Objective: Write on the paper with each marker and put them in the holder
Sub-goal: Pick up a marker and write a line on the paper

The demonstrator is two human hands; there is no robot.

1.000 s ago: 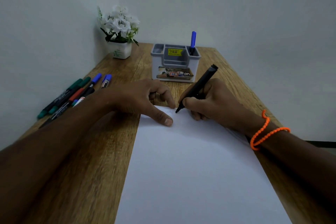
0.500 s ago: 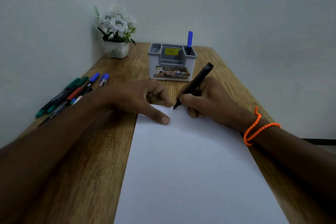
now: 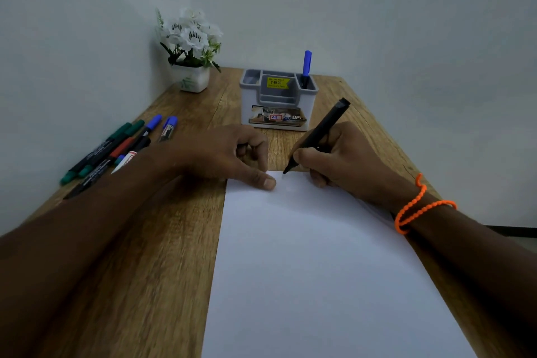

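Black marker (image 3: 316,134) pinched in right hand (image 3: 345,163), tip on far edge of white paper (image 3: 313,264). Left hand (image 3: 223,154) pressing paper's far-left corner by the thumb, fingers curled, holding nothing. Grey plastic holder (image 3: 277,100) just beyond, blue marker (image 3: 305,67) upright in right compartment. Capped markers (image 3: 116,148) fanned near left edge of wooden table (image 3: 162,241). Bare paper toward near edge. White flowers (image 3: 190,46) in corner, plain walls.

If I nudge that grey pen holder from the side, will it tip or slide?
The grey pen holder looks wide and low on the wooden table, so it would likely slide rather than tip. It holds only one blue marker, so it is probably light and easily shifted.
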